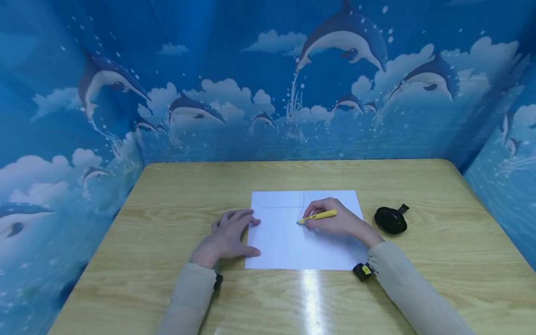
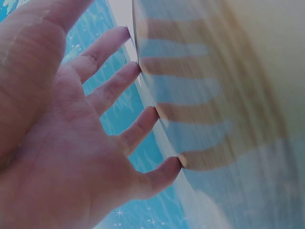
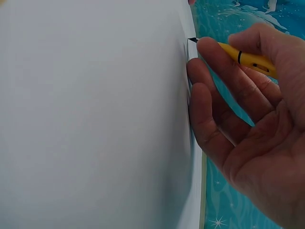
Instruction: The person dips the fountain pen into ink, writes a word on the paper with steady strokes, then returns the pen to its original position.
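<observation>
A white sheet of paper (image 1: 276, 242) lies on the table, with a thin horizontal line and a vertical line drawn near its top. My right hand (image 1: 335, 217) pinches a yellow fountain pen (image 1: 324, 214) between thumb and fingers, its dark nib at the paper near the lower end of the vertical line. In the right wrist view the pen (image 3: 257, 62) shows a black ring, and the other fingers rest against the sheet. My left hand (image 1: 228, 235) is spread at the paper's left edge; in the left wrist view its fingertips (image 2: 172, 164) touch the surface.
Right of the paper, a black oval object with a short tab (image 1: 391, 220) sits on the wooden table (image 1: 188, 186). Blue curtains (image 1: 251, 139) printed with dolphins and clouds stand behind the table and along its sides.
</observation>
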